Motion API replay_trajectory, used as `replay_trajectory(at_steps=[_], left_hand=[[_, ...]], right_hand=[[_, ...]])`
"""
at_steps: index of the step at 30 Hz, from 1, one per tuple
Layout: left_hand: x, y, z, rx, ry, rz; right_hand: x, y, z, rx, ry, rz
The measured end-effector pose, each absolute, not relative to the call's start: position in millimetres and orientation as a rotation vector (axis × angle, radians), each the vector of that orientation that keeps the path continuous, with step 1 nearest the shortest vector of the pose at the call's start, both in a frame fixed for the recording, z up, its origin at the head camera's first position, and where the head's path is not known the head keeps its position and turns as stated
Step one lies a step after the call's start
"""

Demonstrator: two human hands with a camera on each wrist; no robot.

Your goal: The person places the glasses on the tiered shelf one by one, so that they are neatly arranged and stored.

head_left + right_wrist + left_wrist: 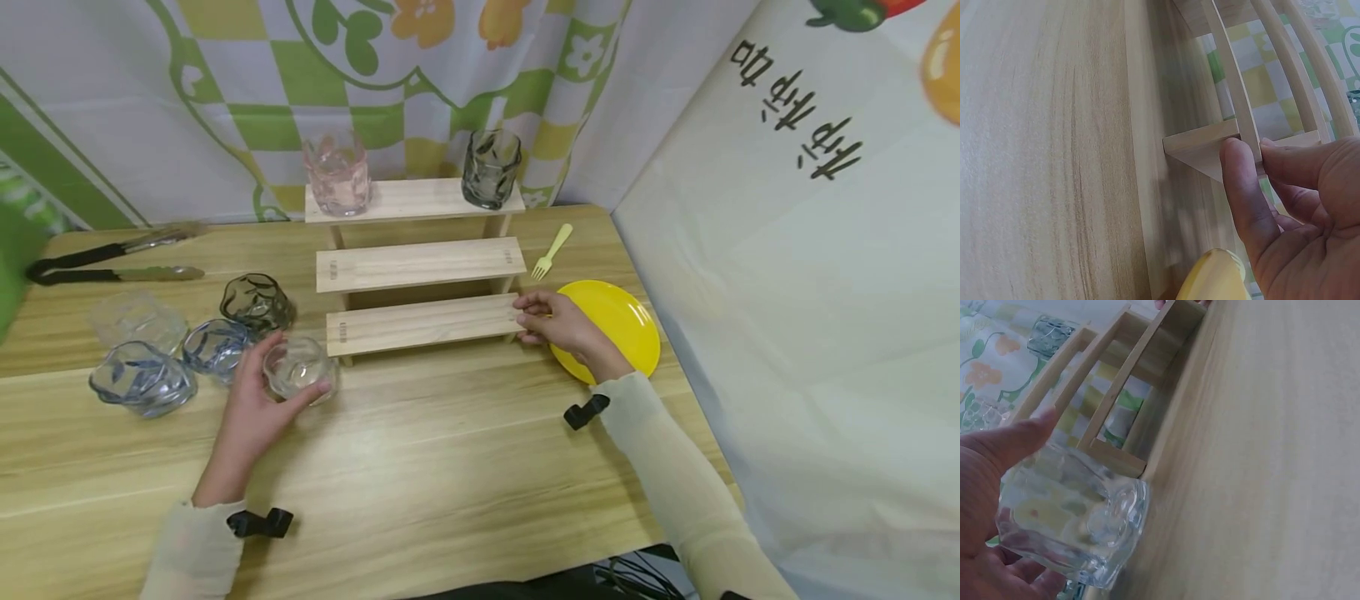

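Observation:
My left hand (255, 417) holds a clear glass (298, 371), thumb on the near side and fingers on the far side, just left of the three-tier wooden rack (420, 325). In the left wrist view the glass (1079, 512) tilts within the hand's grasp. At the rack's right end, my right hand (562, 327) pinches the lowest shelf board (1241, 112) between thumb and fingers, as the right wrist view shows. On the top shelf stand a pink glass (337, 179) at the left and a dark grey glass (491, 171) at the right.
Left of the rack are another dark glass (257, 302), two bluish glasses (142, 383) and a clear one (138, 321). Black-handled tongs (112, 254) lie behind them. A yellow plate (626, 329) and yellow fork (553, 250) lie at the right, near the white wall.

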State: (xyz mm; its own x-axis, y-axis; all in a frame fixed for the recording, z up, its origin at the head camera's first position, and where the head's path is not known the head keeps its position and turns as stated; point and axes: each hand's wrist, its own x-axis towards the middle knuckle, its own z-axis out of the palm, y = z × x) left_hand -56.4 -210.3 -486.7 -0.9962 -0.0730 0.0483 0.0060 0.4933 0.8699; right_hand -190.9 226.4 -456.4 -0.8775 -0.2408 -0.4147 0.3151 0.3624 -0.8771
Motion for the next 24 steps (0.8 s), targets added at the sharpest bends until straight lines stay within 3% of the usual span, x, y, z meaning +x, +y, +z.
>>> replay_trajectory(at_steps=[24], left_hand=[[-54.8, -203.2, -504.8, 0.093, -2.42, -1.819]], right_hand=[[-190.7, 227.1, -457.3, 0.058, 2.142, -1.552]])
